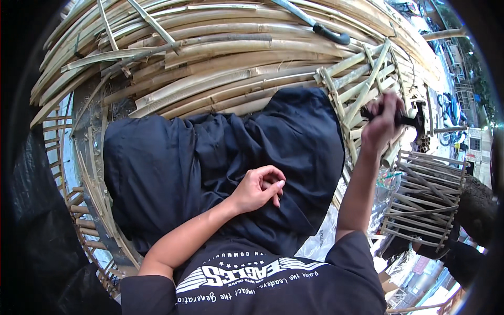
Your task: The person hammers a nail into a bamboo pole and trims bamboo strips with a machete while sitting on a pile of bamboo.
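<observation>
My right hand (382, 126), raised at the right, is closed around the dark handle of a hammer (418, 119). The hammer's black head points to the right. Below it lies a frame of crossed bamboo strips (362, 93), beside my right knee; the hand and hammer cover part of it. Over my lap, above the dark cloth of my clothing (226, 152), hovers or rests my left hand (258, 190). Its fingers are curled with the thumb against them; whatever they may hold is too small or hidden to make out.
Long split bamboo strips (220, 55) lie in a wide layer in front of me. On them rests a pale blue rod with a dark curved end (331, 34). A slatted bamboo panel (420, 202) stands at the right. Ladder-like bamboo pieces (79, 210) line the left.
</observation>
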A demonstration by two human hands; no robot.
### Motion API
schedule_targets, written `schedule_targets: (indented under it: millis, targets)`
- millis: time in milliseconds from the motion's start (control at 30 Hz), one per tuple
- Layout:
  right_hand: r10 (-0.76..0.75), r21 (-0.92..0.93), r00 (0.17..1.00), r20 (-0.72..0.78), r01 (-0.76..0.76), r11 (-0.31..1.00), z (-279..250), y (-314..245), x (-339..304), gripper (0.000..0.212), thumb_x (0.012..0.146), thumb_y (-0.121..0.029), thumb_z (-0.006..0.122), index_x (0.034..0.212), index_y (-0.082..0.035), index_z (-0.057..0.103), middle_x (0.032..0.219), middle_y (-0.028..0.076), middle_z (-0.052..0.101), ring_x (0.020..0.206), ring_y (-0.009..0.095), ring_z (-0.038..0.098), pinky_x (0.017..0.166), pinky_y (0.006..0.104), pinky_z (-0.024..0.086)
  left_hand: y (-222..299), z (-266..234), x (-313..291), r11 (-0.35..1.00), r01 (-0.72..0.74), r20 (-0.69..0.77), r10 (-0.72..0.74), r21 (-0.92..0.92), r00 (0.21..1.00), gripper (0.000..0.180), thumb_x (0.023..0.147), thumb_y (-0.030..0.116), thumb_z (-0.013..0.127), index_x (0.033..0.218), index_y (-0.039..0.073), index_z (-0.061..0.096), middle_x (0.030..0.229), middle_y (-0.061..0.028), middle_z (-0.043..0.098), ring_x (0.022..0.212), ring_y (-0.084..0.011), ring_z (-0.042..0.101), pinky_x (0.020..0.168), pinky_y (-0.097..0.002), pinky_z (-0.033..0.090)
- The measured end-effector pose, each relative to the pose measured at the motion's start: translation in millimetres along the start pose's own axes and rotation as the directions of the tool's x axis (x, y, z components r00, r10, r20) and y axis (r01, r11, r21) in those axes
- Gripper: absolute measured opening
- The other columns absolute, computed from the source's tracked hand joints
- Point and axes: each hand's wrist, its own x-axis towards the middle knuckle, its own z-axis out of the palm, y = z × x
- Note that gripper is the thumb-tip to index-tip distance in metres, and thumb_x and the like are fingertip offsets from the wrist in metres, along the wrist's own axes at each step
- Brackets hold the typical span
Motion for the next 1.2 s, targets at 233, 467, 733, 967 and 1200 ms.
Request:
schedule_targets:
  millis: [233, 467, 733, 967, 1200]
  targets:
    - [0.343, -0.494, 0.921, 0.183, -0.215, 0.843, 75.3, 87.7, 95.8, 0.026, 0.094, -0.028, 0.073, 0.078, -0.010, 0.061, 0.062, -0.005, 0.052, 0.051, 0.004, 0.045, 0.048, 0.0229, 0.036, 2.0, -10.8, 17.7, 1.000, 0.011, 0.028, -0.011, -0.019, 1.000, 0.013, 0.098, 0.005, 0.058, 0.106, -0.005, 0.057, 0.078, -0.0093, 0.066, 0.058, -0.0132, 0.068, 0.055, -0.0238, 0.055]
    - [0.764, 0.392, 0.475, 0.437, -0.865, 0.313, 72.5, 95.8, 24.0, 0.029, 0.101, -0.031, 0.060, 0.081, -0.011, 0.053, 0.059, -0.009, 0.035, 0.052, 0.006, 0.037, 0.056, 0.0258, 0.039, -0.8, -23.4, 30.4, 0.989, 0.079, -0.006, -0.080, -0.128, 0.997, 0.017, 0.100, 0.009, 0.058, 0.108, -0.005, 0.057, 0.074, -0.0089, 0.064, 0.053, -0.0132, 0.065, 0.051, -0.0240, 0.054]
    - [0.774, 0.392, 0.512, 0.371, -0.842, 0.370, 79.0, 114.8, -15.0, 0.022, 0.099, -0.030, 0.057, 0.093, -0.009, 0.057, 0.069, -0.005, 0.047, 0.062, 0.010, 0.046, 0.065, 0.0301, 0.042, -9.8, -27.0, 36.9, 0.976, 0.128, -0.004, -0.131, -0.178, 0.991, 0.018, 0.100, 0.011, 0.058, 0.109, -0.005, 0.055, 0.070, -0.0098, 0.062, 0.046, -0.0139, 0.061, 0.047, -0.0259, 0.054]
    - [0.755, 0.165, 0.502, 0.421, -0.861, 0.481, 82.4, 125.7, -31.9, 0.023, 0.094, -0.007, 0.063, 0.114, -0.003, 0.054, 0.089, 0.003, 0.061, 0.081, 0.015, 0.061, 0.077, 0.0317, 0.052, -12.5, -23.7, 34.6, 0.972, 0.091, -0.014, -0.096, -0.215, 0.995, 0.020, 0.100, 0.014, 0.059, 0.106, -0.005, 0.056, 0.069, -0.0087, 0.062, 0.047, -0.0120, 0.061, 0.044, -0.0238, 0.050]
    - [0.377, -0.412, 0.844, 0.381, -0.210, 0.887, 101.6, 120.6, 0.4, 0.043, 0.087, -0.002, 0.071, 0.125, 0.004, 0.051, 0.106, 0.011, 0.067, 0.092, 0.016, 0.064, 0.083, 0.0300, 0.052, -13.9, -20.7, 32.0, 0.975, 0.103, -0.012, -0.107, -0.198, 0.994, 0.018, 0.100, 0.012, 0.059, 0.106, -0.005, 0.057, 0.069, -0.0085, 0.062, 0.047, -0.0117, 0.061, 0.045, -0.0234, 0.050]
